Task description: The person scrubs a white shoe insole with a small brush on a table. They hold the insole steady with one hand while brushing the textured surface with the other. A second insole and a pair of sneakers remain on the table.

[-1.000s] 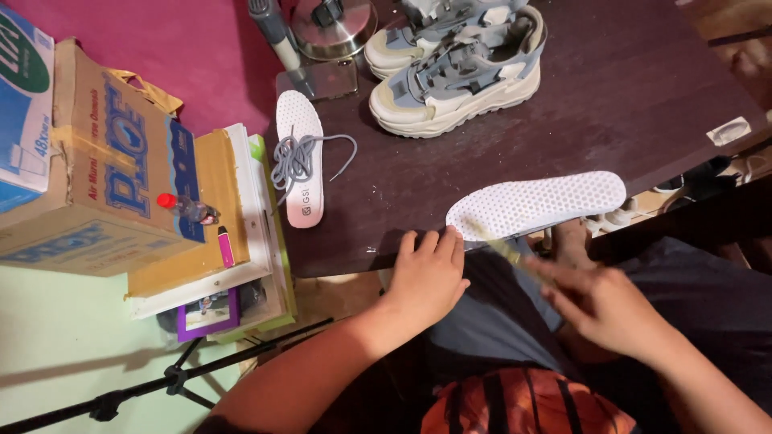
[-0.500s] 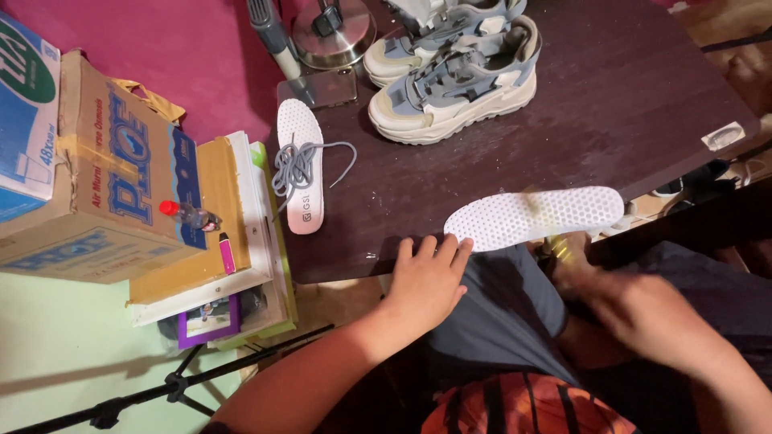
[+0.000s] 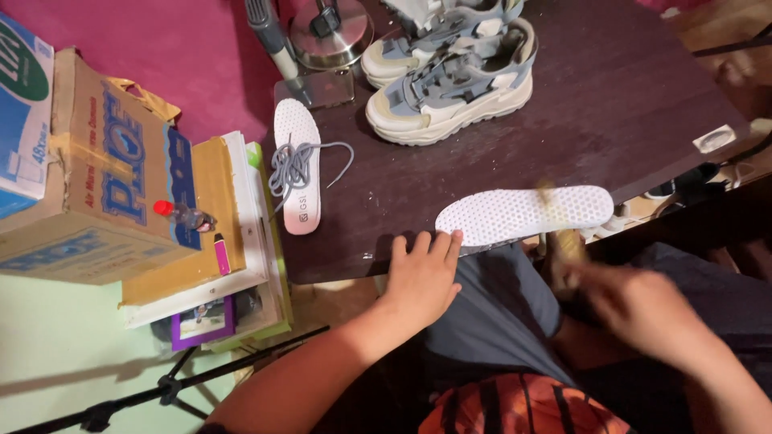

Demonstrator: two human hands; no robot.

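**Hands at the table's near edge, perforated insole lying by them**

Nearest the camera: an orange-and-black striped garment point(image 3: 523, 406) and grey shorts point(image 3: 490, 313) over the lap.

Left hand point(image 3: 422, 277): flat, palm down, fingers spread and extended, resting on the near edge of the dark wooden table point(image 3: 643, 104). It grips nothing. Its fingertips point(image 3: 455, 238) sit just beside the rounded end of the white perforated insole point(image 3: 524, 215); actual contact cannot be confirmed.

Right hand point(image 3: 635, 309): blurred, held low over the lap, below the table edge and near the insole's right portion. How far it is open, and whether it holds anything, cannot be told. A yellowish blurred streak point(image 3: 560, 241) crosses the insole edge just above this hand; its identity is unclear.

White perforated insole: lies lengthwise along the near table edge, flat.

Further back, left: a second white insole point(image 3: 298, 173) lies on the table's left edge with a grey shoelace point(image 3: 310, 165) piled across it.

Far side: a pair of cream-and-grey chunky sneakers point(image 3: 450, 84), side by side. Behind them, a round metal base point(image 3: 330, 32).

Off the table, left: cardboard boxes point(image 3: 104, 193) stacked over books point(image 3: 241, 257).
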